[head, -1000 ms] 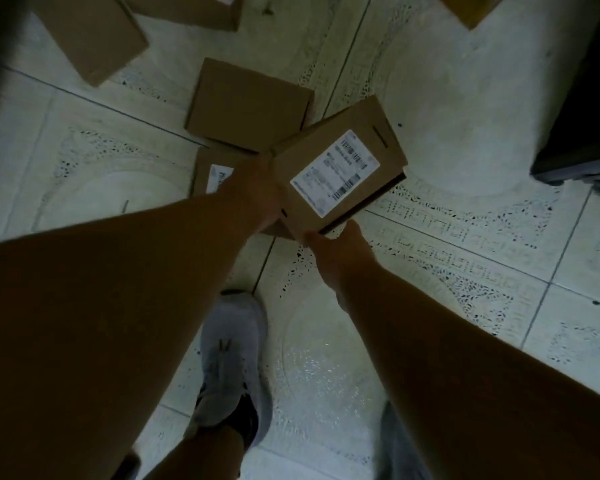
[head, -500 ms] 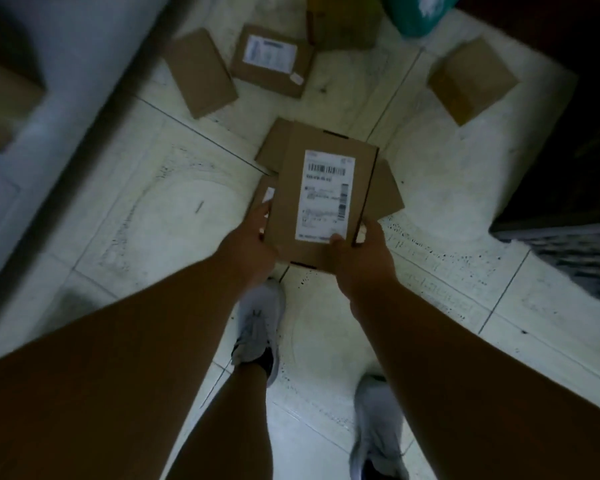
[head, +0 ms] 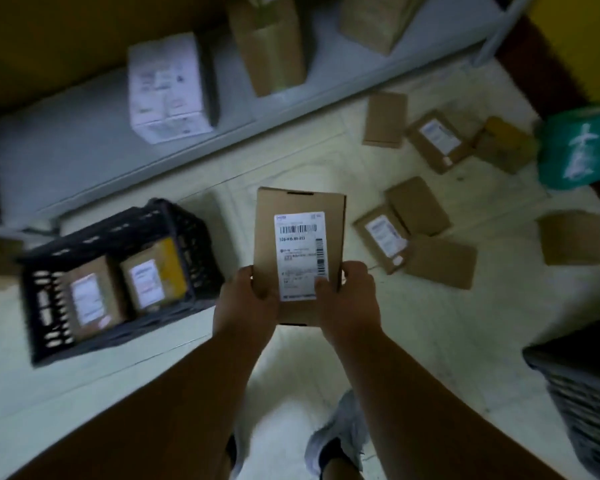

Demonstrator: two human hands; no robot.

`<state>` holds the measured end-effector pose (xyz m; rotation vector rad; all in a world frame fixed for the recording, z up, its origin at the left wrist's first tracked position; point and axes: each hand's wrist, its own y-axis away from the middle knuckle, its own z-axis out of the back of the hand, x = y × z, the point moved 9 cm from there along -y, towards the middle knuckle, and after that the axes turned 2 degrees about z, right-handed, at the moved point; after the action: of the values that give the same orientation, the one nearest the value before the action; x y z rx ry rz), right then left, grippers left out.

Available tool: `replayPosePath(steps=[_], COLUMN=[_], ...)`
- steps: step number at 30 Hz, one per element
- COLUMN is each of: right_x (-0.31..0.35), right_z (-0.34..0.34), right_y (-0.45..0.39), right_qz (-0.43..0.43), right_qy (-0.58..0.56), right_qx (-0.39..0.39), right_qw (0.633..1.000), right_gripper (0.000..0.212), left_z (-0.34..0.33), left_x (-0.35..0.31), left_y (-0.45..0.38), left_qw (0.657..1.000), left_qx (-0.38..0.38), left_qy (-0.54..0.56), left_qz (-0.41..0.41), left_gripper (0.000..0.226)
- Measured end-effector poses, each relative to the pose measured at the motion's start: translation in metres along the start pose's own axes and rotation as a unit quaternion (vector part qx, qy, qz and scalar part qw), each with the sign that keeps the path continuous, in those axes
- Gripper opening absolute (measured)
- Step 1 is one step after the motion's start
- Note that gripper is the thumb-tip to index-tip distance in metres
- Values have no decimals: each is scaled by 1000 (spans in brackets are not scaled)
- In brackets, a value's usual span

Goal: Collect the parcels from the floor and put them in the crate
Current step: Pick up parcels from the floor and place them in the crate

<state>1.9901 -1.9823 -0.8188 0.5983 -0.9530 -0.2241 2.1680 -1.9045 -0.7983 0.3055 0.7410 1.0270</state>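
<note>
Gripping flat rectangular cardboard parcel (head: 298,251), white label up, above tiled floor (head: 430,341) | left hand (head: 245,306), right hand (head: 349,303): fingers curled round its near edges | black lattice plastic crate (head: 118,271) left, holding two labelled boxes

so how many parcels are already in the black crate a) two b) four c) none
a: the black crate holds two labelled parcels side by side, one brown and one with a yellow side, while both hands hold another parcel beside it.
</note>
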Motion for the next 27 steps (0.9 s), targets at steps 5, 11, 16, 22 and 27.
replayPosePath(steps=[5,11,16,22,27], right_x=[28,49,79,104,94], right_z=[-97,-202,-306,-431,-495], right_y=[30,69,101,96,45], right_qz=[50,74,37,11,38], right_qy=[36,124,180,202,251], right_qx=[38,39,28,51,72], right_qw=[997,989,983,978,965], right_gripper=[25,32,41,34,36], left_z=[52,94,175,229,210], left_x=[93,195,273,353,380], left_y=[-28,-58,-90,-168,-237], left_qw=[997,994,994,996,994], left_qx=[-53,-36,-29,29,73], left_qy=[-5,58,50,-7,-16], left_qz=[55,86,97,85,79], left_gripper=[14,31,42,26,32])
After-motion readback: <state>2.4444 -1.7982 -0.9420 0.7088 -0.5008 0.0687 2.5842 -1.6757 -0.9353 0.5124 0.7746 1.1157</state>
